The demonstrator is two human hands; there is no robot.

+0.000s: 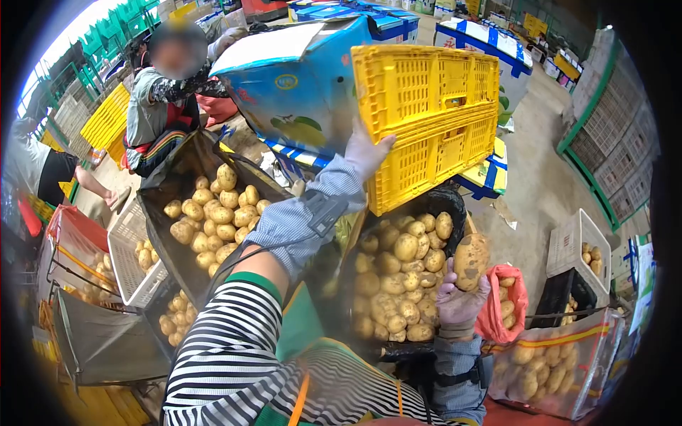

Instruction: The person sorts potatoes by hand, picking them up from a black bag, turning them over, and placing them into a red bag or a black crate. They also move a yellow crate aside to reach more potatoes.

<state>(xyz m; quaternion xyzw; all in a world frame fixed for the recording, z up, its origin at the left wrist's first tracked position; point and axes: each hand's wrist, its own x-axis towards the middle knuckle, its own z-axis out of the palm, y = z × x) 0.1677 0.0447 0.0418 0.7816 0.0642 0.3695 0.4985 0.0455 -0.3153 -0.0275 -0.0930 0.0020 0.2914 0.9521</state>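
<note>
My left hand [366,150], in a pale glove, grips the left edge of a yellow plastic crate [433,106] that stands tilted beyond the potatoes. In my gloved right hand [462,298] I hold up one large potato [471,261] with brown marks, fingers and thumb around its lower end. Below and left of it is a black-lined container [462,206] full of potatoes [406,247]. More potatoes [226,214] lie in a dark-lined container [160,192] left of my left forearm.
A red bag of potatoes [491,319] and a clear bag [590,369] sit at the right, near a white crate [561,245]. A blue carton [298,85] stands ahead. Another person [160,99] crouches at the far left; a second person [32,156] is at the edge.
</note>
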